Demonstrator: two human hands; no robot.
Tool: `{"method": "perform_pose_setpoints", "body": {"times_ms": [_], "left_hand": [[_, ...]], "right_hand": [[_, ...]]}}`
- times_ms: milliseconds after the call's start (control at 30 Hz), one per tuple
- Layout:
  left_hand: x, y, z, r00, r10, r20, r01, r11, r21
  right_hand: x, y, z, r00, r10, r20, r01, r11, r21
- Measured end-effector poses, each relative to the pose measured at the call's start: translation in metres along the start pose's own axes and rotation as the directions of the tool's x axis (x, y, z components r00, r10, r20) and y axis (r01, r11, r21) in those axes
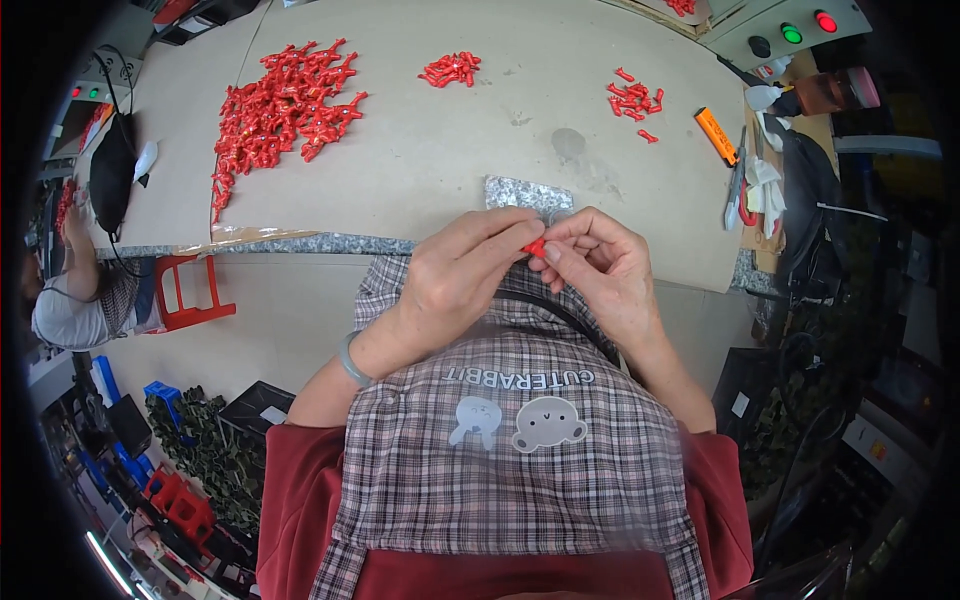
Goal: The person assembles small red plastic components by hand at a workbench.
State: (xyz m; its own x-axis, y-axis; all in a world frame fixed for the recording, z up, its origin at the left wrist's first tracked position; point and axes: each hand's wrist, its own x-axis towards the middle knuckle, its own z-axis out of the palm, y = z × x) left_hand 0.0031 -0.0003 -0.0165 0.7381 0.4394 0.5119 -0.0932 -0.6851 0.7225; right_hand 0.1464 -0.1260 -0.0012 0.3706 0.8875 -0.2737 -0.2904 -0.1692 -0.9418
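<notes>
My left hand (455, 262) and my right hand (605, 265) meet at the table's near edge, both closed in a pinch. Between their fingertips is a small glossy red plastic piece (537, 247), mostly covered by the fingers, so its full shape is hidden. Just beyond the hands, a speckled grey patch (528, 192) shows at the edge of the table covering. A large heap of red plastic figures (280, 110) lies at the far left. Smaller piles of red pieces sit at the far middle (450, 69) and far right (634, 98).
An orange cutter (716, 136), scissors (748, 195) and white cloth (768, 185) lie at the right. A bottle of reddish-brown liquid (840, 91) stands near a control box (790, 35). At left, another person (85, 290) works near a red stool (190, 293).
</notes>
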Motion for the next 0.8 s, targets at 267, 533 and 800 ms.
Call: {"method": "perform_pose_setpoints", "body": {"times_ms": [267, 533, 800], "left_hand": [[-0.0014, -0.0050, -0.0011, 0.976, 0.213, -0.037, -0.211, 0.976, 0.052], [-0.0029, -0.0046, 0.0001, 0.983, 0.184, -0.017, -0.183, 0.982, 0.041], [-0.0065, -0.0080, 0.0015, 0.986, 0.168, 0.007, -0.168, 0.984, 0.061]], "right_hand": [[-0.0097, -0.0044, 0.0113, 0.965, -0.255, -0.057, 0.237, 0.945, -0.225], [-0.0087, -0.0029, 0.0124, 0.951, -0.297, -0.084, 0.247, 0.896, -0.369], [-0.0042, 0.0022, 0.0108, 0.948, -0.308, -0.078, 0.256, 0.886, -0.387]]}}
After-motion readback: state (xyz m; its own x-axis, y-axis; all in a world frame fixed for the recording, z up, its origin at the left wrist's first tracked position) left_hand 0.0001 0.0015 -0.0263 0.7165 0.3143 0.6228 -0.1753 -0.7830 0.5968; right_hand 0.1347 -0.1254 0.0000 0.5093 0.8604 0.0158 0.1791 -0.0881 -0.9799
